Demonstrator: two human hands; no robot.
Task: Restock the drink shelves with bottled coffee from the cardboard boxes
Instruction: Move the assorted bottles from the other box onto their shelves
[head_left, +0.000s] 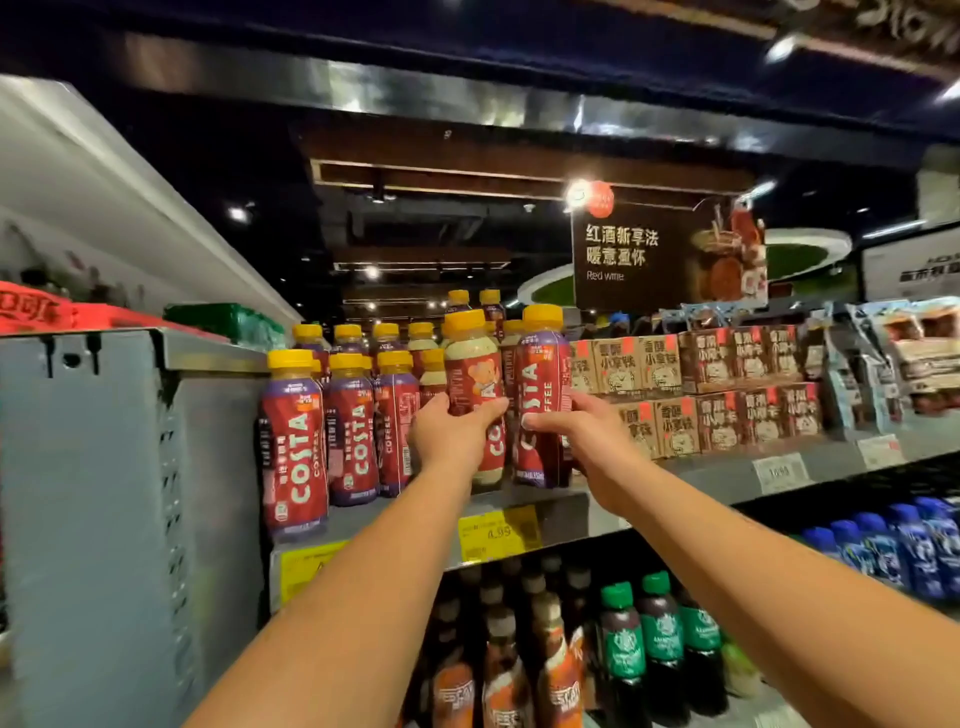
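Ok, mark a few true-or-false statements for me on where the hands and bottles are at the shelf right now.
1. The left hand grips a yellow-capped cream-and-red Costa bottle. True.
2. The right hand is empty. False: it grips a yellow-capped purple-and-red Costa bottle.
3. The brown printed cartons sit left of both held bottles. False: they sit to the right.
4. The green-capped dark bottles stand one level below the hands. True.

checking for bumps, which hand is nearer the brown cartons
Right. The right hand grips the purple bottle just left of the brown cartons; the left hand grips the cream bottle farther left.
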